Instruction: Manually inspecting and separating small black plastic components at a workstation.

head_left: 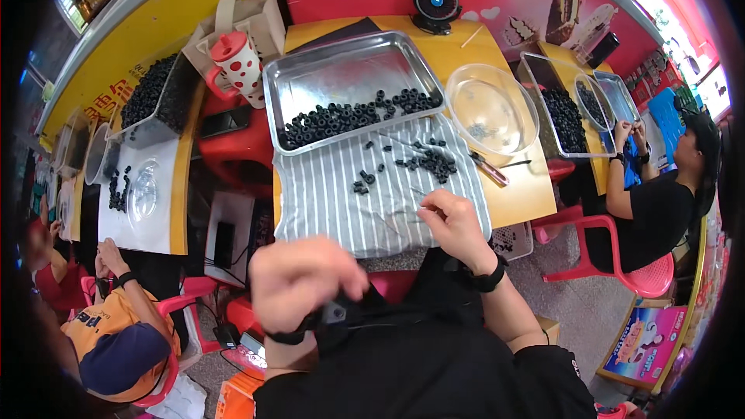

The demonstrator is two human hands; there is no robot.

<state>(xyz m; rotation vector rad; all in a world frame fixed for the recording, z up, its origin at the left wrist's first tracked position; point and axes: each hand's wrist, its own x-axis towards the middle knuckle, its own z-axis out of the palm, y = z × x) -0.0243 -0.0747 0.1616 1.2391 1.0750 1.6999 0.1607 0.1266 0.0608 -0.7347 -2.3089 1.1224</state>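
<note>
My right hand (456, 225) is over the right part of a grey-and-white striped cloth (326, 209), its thumb and index finger pinched together. A thin dark line shows by the fingertips, too fine to name. My left hand (303, 279), smeared by motion, is raised at the cloth's near edge with its fingers bent; whether it holds anything is unclear. Small black ring-shaped parts (434, 164) lie loose on the cloth, beyond my right hand. Many more sit along the near side of a shallow metal tray (349, 70) behind it.
Right of the cloth are a clear round plastic dish (504, 93) with tiny bits and a slim reddish-handled tool (490, 169). A small fan (436, 4) stands at the back, a red-and-white dotted cup (239, 70) left of the tray. Other people work at tables on both sides.
</note>
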